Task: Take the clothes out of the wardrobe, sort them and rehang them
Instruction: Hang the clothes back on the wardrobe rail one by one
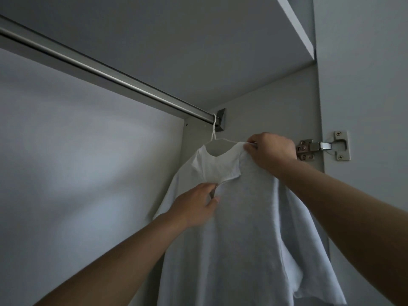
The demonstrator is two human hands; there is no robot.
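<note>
I take the step in hand to be settling the pale t-shirt (pixel 249 217) on its white wire hanger (pixel 217 141), which hooks over the rail (pixel 106 72) right at its end, beside the rail bracket (pixel 221 120). From where I sit, I would keep the hook seated on the rail and work the cloth, not the wire: draw the shoulder seam out along the hanger arm, then ease the collar down so both sides hang level. Pulling hard at the neckline could tip the hanger or slip it off the rail end.

My right hand (pixel 270 152) is just below and right of the bracket, its fingers (pixel 250 147) pinched on the shirt's shoulder where it meets the hanger arm. My left hand (pixel 195 205) is lower and left of that, fingers clenched on the front collar edge, the thumb on top of the fabric. The shirt body falls below both hands, under the rail end, near the door hinge (pixel 322 147)
</note>
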